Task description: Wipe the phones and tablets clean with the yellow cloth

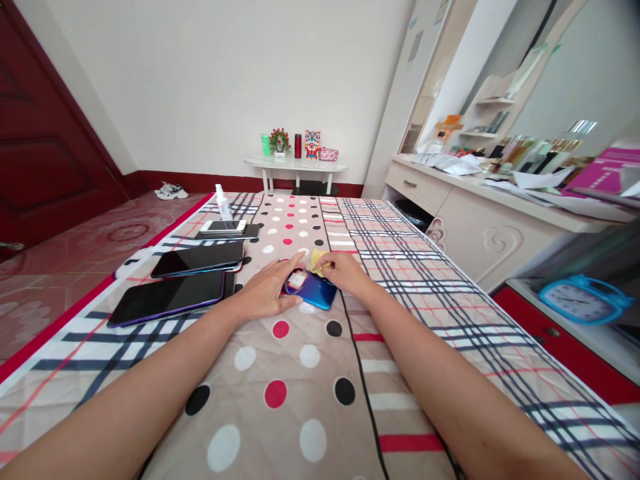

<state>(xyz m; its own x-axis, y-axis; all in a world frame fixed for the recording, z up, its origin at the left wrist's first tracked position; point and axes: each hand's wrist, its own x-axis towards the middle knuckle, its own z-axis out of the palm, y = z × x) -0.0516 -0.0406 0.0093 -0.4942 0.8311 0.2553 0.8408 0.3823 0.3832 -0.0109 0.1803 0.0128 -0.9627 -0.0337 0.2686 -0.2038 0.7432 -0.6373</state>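
Note:
A shiny blue phone (321,292) lies back side up on the polka-dot cover, with a ring-shaped holder (296,280) showing near its left end. My left hand (267,287) grips that left end, thumb along the near edge and fingers toward the far edge. Pinched in the fingers of my right hand (346,272) is a small yellow cloth (317,260), against the phone's far right part. The cloth hides part of the phone there.
To the left lie a purple-edged dark phone (167,300), another dark phone (200,259) and a white phone (223,227) on a dark device. A spray bottle (223,203) stands behind them. A dresser (475,233) and a blue clock (583,300) are at right.

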